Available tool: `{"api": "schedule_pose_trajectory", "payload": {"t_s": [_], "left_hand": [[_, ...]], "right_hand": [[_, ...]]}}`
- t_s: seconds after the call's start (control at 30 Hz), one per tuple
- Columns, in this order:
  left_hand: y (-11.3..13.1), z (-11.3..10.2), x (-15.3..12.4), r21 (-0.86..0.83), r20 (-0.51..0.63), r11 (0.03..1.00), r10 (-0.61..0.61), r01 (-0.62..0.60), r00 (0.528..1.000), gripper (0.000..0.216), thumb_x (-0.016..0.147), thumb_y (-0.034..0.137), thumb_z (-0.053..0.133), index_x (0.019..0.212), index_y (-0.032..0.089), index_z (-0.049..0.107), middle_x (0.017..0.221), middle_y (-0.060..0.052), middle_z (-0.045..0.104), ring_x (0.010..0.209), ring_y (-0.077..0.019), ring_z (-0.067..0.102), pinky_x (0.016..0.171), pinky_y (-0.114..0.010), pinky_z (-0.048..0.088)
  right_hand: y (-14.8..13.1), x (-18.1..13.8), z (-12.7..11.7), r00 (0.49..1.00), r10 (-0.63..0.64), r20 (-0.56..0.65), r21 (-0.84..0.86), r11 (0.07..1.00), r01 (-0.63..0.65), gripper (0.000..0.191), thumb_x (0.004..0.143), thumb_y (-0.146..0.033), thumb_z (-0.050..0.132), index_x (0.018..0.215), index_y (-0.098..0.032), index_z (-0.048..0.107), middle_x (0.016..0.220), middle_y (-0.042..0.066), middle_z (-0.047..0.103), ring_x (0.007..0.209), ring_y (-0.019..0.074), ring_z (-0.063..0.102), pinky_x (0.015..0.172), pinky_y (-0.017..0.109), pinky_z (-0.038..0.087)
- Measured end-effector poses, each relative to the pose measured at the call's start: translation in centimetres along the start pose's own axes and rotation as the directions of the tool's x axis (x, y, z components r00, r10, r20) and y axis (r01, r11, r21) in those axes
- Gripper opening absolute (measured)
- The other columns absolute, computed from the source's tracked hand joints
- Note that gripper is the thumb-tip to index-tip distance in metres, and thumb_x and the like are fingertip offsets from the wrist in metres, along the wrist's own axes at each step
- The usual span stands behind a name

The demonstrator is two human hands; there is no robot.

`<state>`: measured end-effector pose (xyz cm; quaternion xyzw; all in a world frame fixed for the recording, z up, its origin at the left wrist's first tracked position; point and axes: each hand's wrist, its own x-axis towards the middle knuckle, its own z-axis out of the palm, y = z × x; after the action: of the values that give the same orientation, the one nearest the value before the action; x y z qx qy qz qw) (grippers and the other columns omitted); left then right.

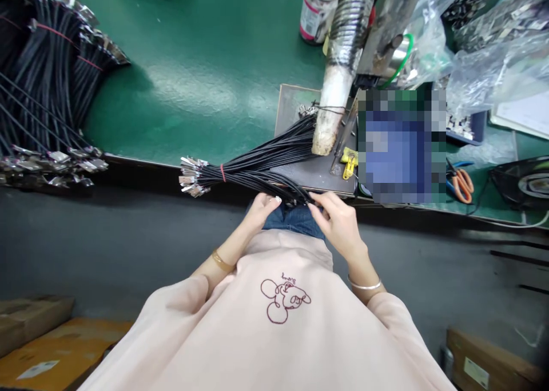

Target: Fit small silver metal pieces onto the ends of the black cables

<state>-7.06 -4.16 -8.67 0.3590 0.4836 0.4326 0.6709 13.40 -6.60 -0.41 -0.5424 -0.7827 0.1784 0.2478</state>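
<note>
A bundle of black cables [261, 156] with silvery metal ends lies across the front edge of the bench, tied near its left end by a thin red band [222, 172]. Part of the bundle splits off toward me and hangs over the edge. My left hand [263, 209] is closed on the underside of that nearer strand, its thumb pressed close to the cables and its other fingers partly hidden. On the right, my right hand [337, 218] pinches the same strand near its far end between thumb and fingers.
Larger cable bundles [55, 65] lie at the left. A duct nozzle [330, 111] hangs over a dark plate [295, 102]. Right of it are a yellow clip [349, 163], a pixelated area, orange-handled pliers [462, 185] and plastic bags. Cardboard boxes [493, 359] stand on the floor.
</note>
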Motion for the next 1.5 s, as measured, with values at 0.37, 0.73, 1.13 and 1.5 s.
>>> {"api": "schedule_pose_trajectory", "payload": {"t_s": [0.37, 0.73, 1.13, 1.5], "left_hand": [[5.2, 1.4, -2.3, -0.029, -0.019, 0.99, -0.136, 0.135, 0.991, 0.044, 0.074, 0.058, 0.078, 0.08, 0.016, 0.069, 0.074, -0.005, 0.075, 0.059, -0.0167, 0.068, 0.053, -0.026, 0.058], [11.9, -3.8, -5.6, 0.772, 0.568, -0.005, 0.456, -0.636, 0.685, 0.05, 0.088, 0.012, 0.064, 0.136, 0.027, 0.063, 0.153, -0.012, 0.053, 0.148, -0.0363, 0.042, 0.119, -0.063, 0.037], [8.2, -6.1, 0.5, 0.497, 0.854, -0.265, 0.316, -0.827, 0.412, 0.064, 0.096, 0.003, 0.049, 0.152, 0.033, 0.045, 0.152, -0.012, 0.054, 0.147, -0.0277, 0.045, 0.121, -0.051, 0.038], [9.2, -2.1, 1.6, 0.437, 0.6, 0.362, 0.564, -0.823, 0.567, 0.014, 0.083, 0.018, 0.065, 0.094, 0.015, 0.073, 0.08, -0.006, 0.073, 0.071, -0.0156, 0.065, 0.068, -0.027, 0.051]], "right_hand": [[-1.3, 0.2, 2.1, 0.917, 0.157, 0.366, 0.247, 0.934, -0.258, 0.048, 0.093, -0.054, 0.062, 0.123, -0.018, 0.062, 0.099, 0.006, 0.073, 0.088, 0.022, 0.069, 0.079, 0.032, 0.051], [-2.0, 1.8, 0.5, 0.797, -0.002, 0.604, 0.663, 0.556, -0.501, 0.041, 0.092, -0.055, 0.061, 0.079, -0.016, 0.066, 0.072, 0.001, 0.069, 0.066, 0.0135, 0.06, 0.066, 0.026, 0.048], [-2.0, 1.4, 1.1, 0.796, 0.02, 0.605, 0.663, 0.542, -0.517, 0.046, 0.09, -0.061, 0.061, 0.079, -0.016, 0.066, 0.072, 0.001, 0.068, 0.066, 0.0123, 0.059, 0.065, 0.024, 0.047], [-1.1, 1.0, 1.3, 0.949, 0.275, 0.155, 0.723, 0.623, -0.299, 0.063, 0.101, -0.065, 0.031, 0.093, -0.017, 0.071, 0.087, 0.007, 0.074, 0.081, 0.0189, 0.072, 0.077, 0.032, 0.06]]}}
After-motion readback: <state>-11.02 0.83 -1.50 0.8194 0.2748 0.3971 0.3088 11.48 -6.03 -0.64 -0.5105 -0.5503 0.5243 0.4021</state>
